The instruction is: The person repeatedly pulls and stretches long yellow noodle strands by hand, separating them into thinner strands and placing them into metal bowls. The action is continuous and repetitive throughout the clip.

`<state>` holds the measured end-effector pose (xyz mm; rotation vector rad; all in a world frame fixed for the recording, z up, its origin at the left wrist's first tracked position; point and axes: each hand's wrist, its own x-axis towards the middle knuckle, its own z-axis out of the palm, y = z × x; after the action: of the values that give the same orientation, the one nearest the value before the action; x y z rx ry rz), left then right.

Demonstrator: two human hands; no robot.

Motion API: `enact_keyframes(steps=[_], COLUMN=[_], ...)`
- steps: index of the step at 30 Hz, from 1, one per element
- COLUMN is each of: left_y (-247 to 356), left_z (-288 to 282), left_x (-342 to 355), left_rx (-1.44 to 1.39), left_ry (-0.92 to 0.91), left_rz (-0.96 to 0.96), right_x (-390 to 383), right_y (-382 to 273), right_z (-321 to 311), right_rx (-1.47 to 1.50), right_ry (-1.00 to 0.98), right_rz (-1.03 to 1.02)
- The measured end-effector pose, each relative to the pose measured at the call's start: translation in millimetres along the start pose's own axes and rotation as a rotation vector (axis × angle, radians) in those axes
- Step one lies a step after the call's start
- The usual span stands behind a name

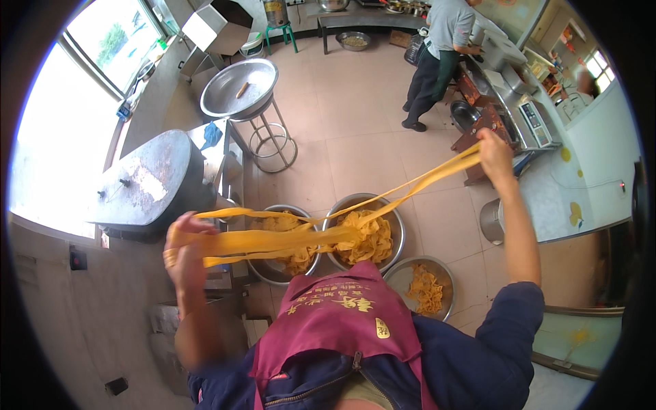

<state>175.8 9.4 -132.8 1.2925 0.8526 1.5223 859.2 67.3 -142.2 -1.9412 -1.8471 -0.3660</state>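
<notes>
Long flat yellow dough strips (273,239) stretch across the view between my hands. My left hand (186,249), out to the left, is closed round a bundle of them, partly blurred. My right hand (493,152), raised at the right, grips the other end of the strips. Below them, a metal basin (398,239) holds a heap of yellow strips (366,242), and a second basin (260,273) beside it holds more. A third, shallower basin (444,287) at lower right holds a smaller pile (425,292).
A large metal machine (143,178) stands left, by the window. Behind it, a bowl (225,89) with a wooden stick rests on a round stand. A co-worker (437,55) stands at the right-hand worktop (536,137). A low bench (369,20) runs along the back.
</notes>
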Motion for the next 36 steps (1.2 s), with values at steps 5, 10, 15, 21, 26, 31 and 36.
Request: enact_keyframes(steps=[5, 10, 15, 21, 26, 31, 36], left_y=[58, 103, 143, 191, 181, 149, 154], left_z=[-75, -110, -136, -100, -31, 36, 139], left_x=[-16, -21, -33, -21, -7, 1, 19], left_rx=[0.564, 0.712, 0.993, 1.136, 0.895, 0.415, 0.250], left_ry=[0.131, 0.259, 0.303, 0.316, -0.032, -0.300, -0.283], left_rz=[-0.010, 0.005, 0.004, -0.003, -0.072, -0.118, -0.246], right_x=[4, 3, -9, -29, -28, -7, -10], right_y=[114, 186, 227, 252, 224, -7, -127], right_z=[20, 20, 13, 28, 71, -4, -58], right_rx=[-0.363, -0.514, -0.624, -0.678, -0.008, 0.720, 1.326], right_ry=[-0.166, -0.187, -0.242, -0.409, -0.488, -0.542, -0.650], right_rz=[0.156, 0.174, 0.214, 0.264, 0.233, 0.096, 0.117])
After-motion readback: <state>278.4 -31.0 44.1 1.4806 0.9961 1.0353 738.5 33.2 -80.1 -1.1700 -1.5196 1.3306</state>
